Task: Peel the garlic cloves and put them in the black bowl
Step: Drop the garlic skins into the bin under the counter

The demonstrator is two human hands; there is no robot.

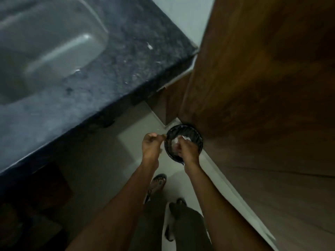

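1. The table [101, 82], a dark speckled stone top with a steel sink [45, 38] sunk into it, fills the upper left of the frame. A few pale flecks lie on it, which I judge to be garlic skin. No black bowl and no whole cloves show anywhere in view, so I cannot say where they stand.
2. A brown wooden panel [262, 69] takes the right side of the frame.
3. A round black bin [195, 132] with a dark liner sits on the floor at the panel's foot, centre frame. White scraps [175, 141] lie inside.
4. My right hand [187, 151] hangs directly over the bin's mouth, fingers curled down around something pale; blur hides what it is.
5. My left hand [151, 146] is just left of the bin's rim, fingers curled, maybe pinching a scrap; I cannot tell.
6. I judge this a skin-dumping step: the bin lies straight below the right grip, the nearer one, so letting go there should do it.
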